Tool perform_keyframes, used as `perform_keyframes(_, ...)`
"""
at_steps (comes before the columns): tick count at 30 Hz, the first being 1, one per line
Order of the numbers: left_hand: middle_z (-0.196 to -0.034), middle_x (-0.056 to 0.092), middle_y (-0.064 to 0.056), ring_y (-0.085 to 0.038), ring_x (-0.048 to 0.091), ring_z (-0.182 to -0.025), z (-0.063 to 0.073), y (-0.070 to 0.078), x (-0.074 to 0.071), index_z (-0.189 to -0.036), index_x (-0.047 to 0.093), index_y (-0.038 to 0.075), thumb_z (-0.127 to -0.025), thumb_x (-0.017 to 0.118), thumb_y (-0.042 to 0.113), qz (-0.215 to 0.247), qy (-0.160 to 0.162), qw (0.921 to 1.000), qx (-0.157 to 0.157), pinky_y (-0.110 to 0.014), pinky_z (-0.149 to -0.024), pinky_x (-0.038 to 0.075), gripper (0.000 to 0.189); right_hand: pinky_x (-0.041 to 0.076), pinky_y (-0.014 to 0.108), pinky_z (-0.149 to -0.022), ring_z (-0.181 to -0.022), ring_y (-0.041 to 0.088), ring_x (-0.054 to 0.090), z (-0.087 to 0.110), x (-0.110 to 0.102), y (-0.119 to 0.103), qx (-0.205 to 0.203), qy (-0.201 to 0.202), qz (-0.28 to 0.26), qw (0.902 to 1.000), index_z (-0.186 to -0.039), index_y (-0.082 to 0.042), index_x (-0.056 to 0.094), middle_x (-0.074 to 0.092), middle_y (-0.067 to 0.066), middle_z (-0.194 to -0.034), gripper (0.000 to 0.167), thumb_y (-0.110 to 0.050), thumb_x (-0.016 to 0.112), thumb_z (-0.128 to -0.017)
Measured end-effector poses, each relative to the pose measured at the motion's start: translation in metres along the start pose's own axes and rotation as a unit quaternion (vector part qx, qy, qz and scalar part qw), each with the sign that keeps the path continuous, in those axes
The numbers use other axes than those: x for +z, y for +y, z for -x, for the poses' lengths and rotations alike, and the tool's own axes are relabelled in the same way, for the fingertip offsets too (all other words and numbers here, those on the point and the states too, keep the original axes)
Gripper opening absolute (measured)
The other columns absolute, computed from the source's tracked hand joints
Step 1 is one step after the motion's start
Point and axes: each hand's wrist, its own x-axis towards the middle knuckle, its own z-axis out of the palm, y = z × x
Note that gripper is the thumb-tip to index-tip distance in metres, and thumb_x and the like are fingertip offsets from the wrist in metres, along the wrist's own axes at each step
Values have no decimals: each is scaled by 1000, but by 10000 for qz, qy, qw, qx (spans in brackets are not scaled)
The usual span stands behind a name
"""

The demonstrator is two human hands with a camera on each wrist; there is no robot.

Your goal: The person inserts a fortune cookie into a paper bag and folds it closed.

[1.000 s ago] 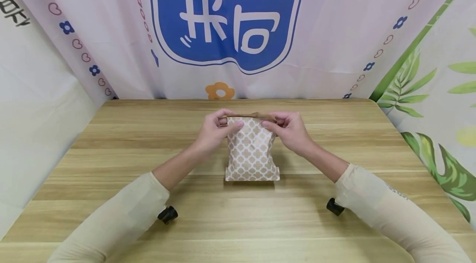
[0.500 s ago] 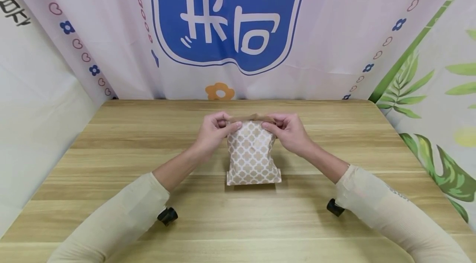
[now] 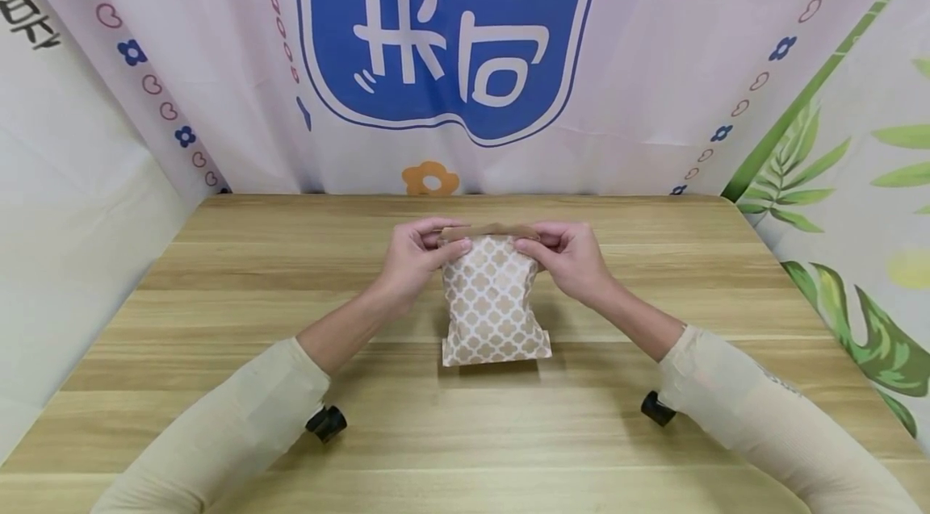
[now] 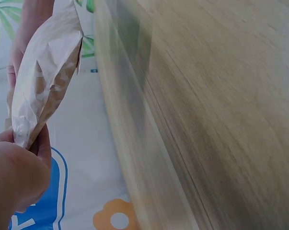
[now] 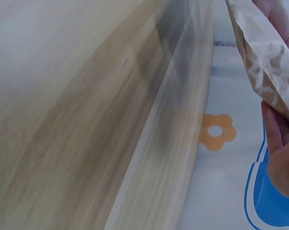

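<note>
A tan paper bag with a white lattice print is held up by both hands, its lower edge toward the person. Its top edge is a plain brown folded strip. The left hand pinches the top left corner, thumb on the printed face and fingers behind. At the top right corner the right hand pinches the same way. From the side, the left wrist view shows the bag bulging in the middle, above the table. The right wrist view shows its crumpled side over the right fingers.
The wooden table ends at a printed cloth backdrop just behind the hands. A leaf-patterned cloth hangs along the right side. A small black camera sits under each wrist, left camera and right camera.
The folded strip at the bag's top has tipped toward the person and shows more of its brown face. The bag's lower edge has shifted slightly nearer. Both hands keep their pinch.
</note>
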Motion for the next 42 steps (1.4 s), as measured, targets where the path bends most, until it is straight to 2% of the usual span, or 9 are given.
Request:
perform_keyframes(4, -73, 72, 4, -5, 49, -55, 1, 1, 0, -120, 67, -13, -91, 73, -9, -46, 32, 10000, -1, -15, -48, 37, 30, 63, 31, -64, -70, 7, 73, 1, -2, 1, 60, -175, 74, 9998, -110, 20, 69, 72, 34, -89, 16, 10, 61, -99)
perform_keyframes(9, -75, 73, 5, -5, 57, -60, 2, 2, -2, -118, 68, -14, -92, 73, -8, -140, 51, 9999, 33, -15, -52, 43, 28, 64, 32, -66, -72, 5, 73, 1, -2, -1, 184, -252, 130, 9994, -115, 21, 66, 71, 36, -96, 20, 10, 58, -100)
perform_keyframes(13, -73, 72, 5, -5, 59, -61, 1, 1, -4, -118, 68, -15, -93, 71, -7, -203, -62, 9997, 134, -15, -57, 50, 26, 64, 32, -66, -73, 8, 74, 1, -3, -1, 221, -293, -86, 9993, -120, 21, 65, 72, 35, -98, 23, 11, 58, -100)
perform_keyframes(17, -75, 74, 6, -5, 63, -65, 0, -1, -7, -118, 66, -17, -95, 68, -8, -240, -258, 9990, 271, -18, -65, 56, 24, 64, 32, -65, -73, 10, 74, 2, -3, 1, 240, -284, -268, 9989, -121, 19, 65, 74, 31, -96, 24, 11, 58, -100)
perform_keyframes(26, -86, 78, 9, -6, 67, -73, 1, -3, -9, -113, 65, -19, -96, 66, -10, -153, -334, 9977, 574, -18, -69, 57, 19, 63, 29, -66, -75, 10, 74, 4, -2, 3, 294, -137, -568, 9979, -120, 20, 65, 79, 1, -91, 23, 12, 59, -99)
perform_keyframes(30, -89, 77, 10, -5, 67, -75, 2, -2, -9, -112, 65, -19, -96, 65, -11, -109, -373, 9968, 699, -17, -69, 57, 18, 63, 27, -67, -76, 10, 74, 5, -1, 2, 250, -64, -720, 9971, -118, 22, 64, 78, -3, -91, 23, 13, 59, -98)
perform_keyframes(38, -93, 78, 10, -5, 68, -77, 3, -2, -14, -113, 64, -21, -96, 62, -13, -99, -592, 9954, 752, -18, -70, 59, 18, 62, 25, -69, -81, 10, 74, 6, 0, 2, 244, -98, -962, 9950, -116, 25, 62, 78, -5, -92, 21, 16, 57, -98)
perform_keyframes(40, -94, 78, 8, -6, 68, -78, 3, -2, -15, -110, 67, -20, -96, 62, -14, -72, -623, 9950, 783, -19, -71, 59, 16, 62, 25, -70, -82, 10, 75, 6, 1, 2, 237, -70, -1082, 9938, -112, 26, 63, 79, -4, -94, 19, 17, 56, -98)
perform_keyframes(42, -95, 79, 4, -6, 68, -78, 2, -3, -16, -105, 72, -14, -96, 62, -15, -12, -625, 9947, 821, -19, -71, 59, 15, 62, 25, -70, -83, 11, 75, 6, 1, 2, 239, -28, -1199, 9925, -107, 24, 66, 79, -3, -95, 16, 18, 55, -97)
